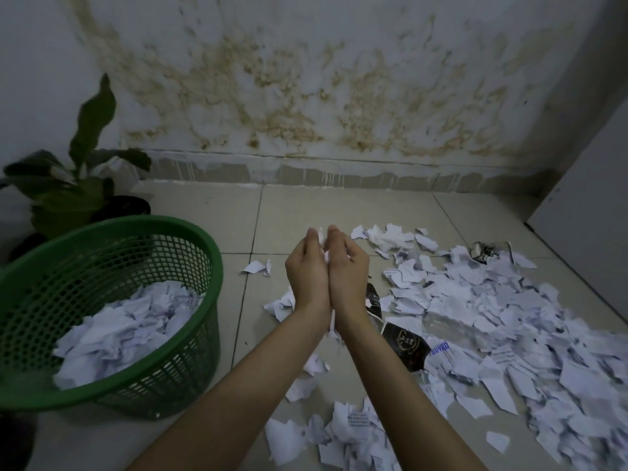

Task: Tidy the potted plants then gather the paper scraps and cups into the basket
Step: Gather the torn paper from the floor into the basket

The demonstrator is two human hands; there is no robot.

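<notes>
Two hands cupped around paper scraps.

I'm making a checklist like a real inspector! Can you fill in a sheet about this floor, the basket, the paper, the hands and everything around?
Surface: pale tiled floor, bare near the wall, littered on the right.
Job's things: green basket on the left, partly filled with paper; big spread of paper scraps on the right; potted plant behind the basket; clear plastic cup lying among the scraps.
Clutter: torn black packaging beside the right forearm; small crumpled wrapper at the pile's far edge.
Grippers: left hand and right hand pressed together, cupping scraps between them.
Cables: nothing seen.
Surroundings: white wall with brown stains; white panel at right.
</notes>
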